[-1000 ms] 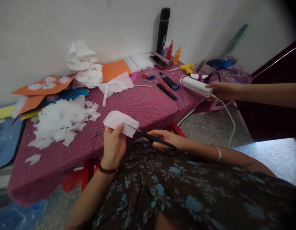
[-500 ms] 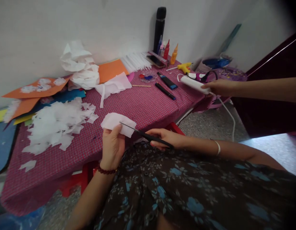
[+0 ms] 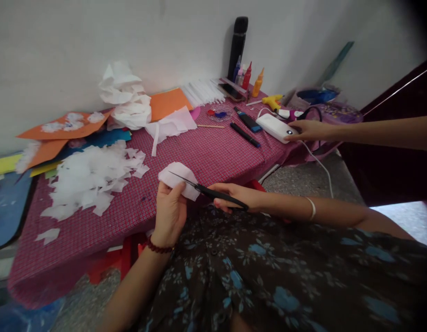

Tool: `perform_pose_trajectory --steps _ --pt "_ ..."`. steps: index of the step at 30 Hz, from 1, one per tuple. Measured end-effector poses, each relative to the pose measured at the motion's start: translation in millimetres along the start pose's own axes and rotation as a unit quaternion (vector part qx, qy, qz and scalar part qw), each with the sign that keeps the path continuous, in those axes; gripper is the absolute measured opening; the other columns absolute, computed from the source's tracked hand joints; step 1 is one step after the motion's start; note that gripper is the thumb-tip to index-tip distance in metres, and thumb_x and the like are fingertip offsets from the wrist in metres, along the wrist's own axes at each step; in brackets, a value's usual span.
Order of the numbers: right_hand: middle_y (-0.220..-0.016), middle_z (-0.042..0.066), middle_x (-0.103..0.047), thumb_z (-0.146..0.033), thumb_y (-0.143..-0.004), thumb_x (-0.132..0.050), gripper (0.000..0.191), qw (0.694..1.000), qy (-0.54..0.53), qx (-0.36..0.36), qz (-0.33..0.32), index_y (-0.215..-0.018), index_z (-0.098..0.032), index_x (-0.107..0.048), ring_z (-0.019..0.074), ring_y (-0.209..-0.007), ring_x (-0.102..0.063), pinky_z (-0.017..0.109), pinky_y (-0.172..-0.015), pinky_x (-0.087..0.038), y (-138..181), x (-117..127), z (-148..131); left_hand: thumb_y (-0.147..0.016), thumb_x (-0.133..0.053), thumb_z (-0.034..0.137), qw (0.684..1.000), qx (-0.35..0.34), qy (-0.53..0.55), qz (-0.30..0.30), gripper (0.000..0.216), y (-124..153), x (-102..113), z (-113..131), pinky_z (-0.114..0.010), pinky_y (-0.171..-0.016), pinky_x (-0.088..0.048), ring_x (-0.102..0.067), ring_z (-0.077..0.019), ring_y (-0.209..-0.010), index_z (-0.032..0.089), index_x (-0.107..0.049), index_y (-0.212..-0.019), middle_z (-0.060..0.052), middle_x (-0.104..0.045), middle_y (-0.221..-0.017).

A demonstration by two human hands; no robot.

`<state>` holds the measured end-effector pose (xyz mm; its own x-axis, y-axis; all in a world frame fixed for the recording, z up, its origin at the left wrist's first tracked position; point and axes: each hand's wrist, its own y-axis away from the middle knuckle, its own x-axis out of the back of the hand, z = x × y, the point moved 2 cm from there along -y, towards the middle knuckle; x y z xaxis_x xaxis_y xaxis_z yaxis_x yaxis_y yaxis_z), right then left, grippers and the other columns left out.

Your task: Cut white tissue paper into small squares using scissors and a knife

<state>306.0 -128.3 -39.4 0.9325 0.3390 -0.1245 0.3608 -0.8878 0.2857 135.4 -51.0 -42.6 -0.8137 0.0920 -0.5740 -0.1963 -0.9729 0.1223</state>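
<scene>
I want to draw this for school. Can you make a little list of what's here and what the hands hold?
Paper: left hand pinches white paper piece
Tool: right hand holds scissors, blade against the paper
Table: checked cloth, pile of white scraps
Nearby: other person's hand touches white box

**What you can't see from here**

Your right hand (image 3: pixel 234 196) wraps the scissors (image 3: pixel 203 189) — their loops are hidden in your fingers. Your left hand (image 3: pixel 170 212) covers the lower edge of the paper (image 3: pixel 179 177). The other person's arm (image 3: pixel 389 131) runs off the right edge. The white cable (image 3: pixel 320 162) disappears behind your forearm, and labels on the bottles (image 3: pixel 247 76) are too small to read.
</scene>
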Motion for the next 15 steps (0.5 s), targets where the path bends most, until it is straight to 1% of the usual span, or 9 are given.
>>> perform_pose_trajectory --steps 4,8,9,11,13,15 --pt "-0.073 -0.008 -0.051 -0.058 -0.078 -0.077 0.062 1.0 -0.008 0.009 0.008 -0.119 -0.017 -0.056 0.0031 -0.05 -0.044 0.017 -0.044 -0.039 -7 -2 0 -0.065 -0.079 0.008 1.0 0.002 0.011 0.005 0.041 0 0 -3 -0.025 -0.083 -0.053 -0.065 -0.0128 -0.091 0.023 -0.067 -0.101 -0.001 -0.069 -0.106" --pt "-0.073 -0.008 -0.053 -0.057 -0.081 -0.075 0.058 1.0 0.014 0.01 0.003 -0.119 -0.017 -0.056 0.0037 -0.051 -0.045 0.018 -0.046 -0.04 -10 -1 -4 -0.064 -0.079 0.011 1.0 -0.001 0.013 0.005 0.041 -1 1 -2 -0.024 -0.078 -0.053 -0.066 -0.0134 -0.089 0.024 -0.066 -0.101 0.0 -0.071 -0.105" --pt "-0.073 -0.007 -0.053 -0.057 -0.081 -0.074 0.058 1.0 0.019 0.01 0.002 -0.119 -0.017 -0.056 0.0039 -0.052 -0.046 0.018 -0.046 -0.04 -11 -1 -5 -0.067 -0.079 0.015 1.0 0.003 0.014 0.0 0.037 -2 1 0 -0.025 -0.079 -0.054 -0.066 -0.0139 -0.089 0.024 -0.066 -0.1 -0.001 -0.071 -0.105" --pt "-0.074 -0.007 -0.053 -0.058 -0.081 -0.074 0.06 1.0 0.026 0.009 -0.003 -0.12 -0.017 -0.056 0.004 -0.052 -0.045 0.019 -0.047 -0.039 -11 1 -7 -0.074 -0.076 0.03 1.0 0.019 0.02 -0.013 0.027 -7 4 5 -0.028 -0.08 -0.055 -0.068 -0.0159 -0.088 0.023 -0.067 -0.099 -0.003 -0.073 -0.103" --pt "-0.074 -0.007 -0.052 -0.06 -0.081 -0.074 0.062 0.999 0.032 0.006 -0.009 -0.122 -0.017 -0.056 0.0043 -0.052 -0.045 0.019 -0.046 -0.039 -12 3 -7 -0.081 -0.068 0.045 0.999 0.036 0.015 -0.011 0.03 -15 8 11 -0.029 -0.079 -0.056 -0.07 -0.0178 -0.086 0.021 -0.069 -0.097 -0.004 -0.074 -0.099" --pt "-0.072 -0.007 -0.051 -0.06 -0.081 -0.074 0.063 0.999 0.039 -0.001 -0.012 -0.124 -0.017 -0.057 0.0046 -0.052 -0.044 0.02 -0.047 -0.038 -12 5 -5 -0.085 -0.062 0.052 0.999 0.05 -0.009 0.007 0.035 -25 14 16 -0.03 -0.074 -0.056 -0.071 -0.0184 -0.081 0.019 -0.07 -0.096 -0.005 -0.075 -0.092"
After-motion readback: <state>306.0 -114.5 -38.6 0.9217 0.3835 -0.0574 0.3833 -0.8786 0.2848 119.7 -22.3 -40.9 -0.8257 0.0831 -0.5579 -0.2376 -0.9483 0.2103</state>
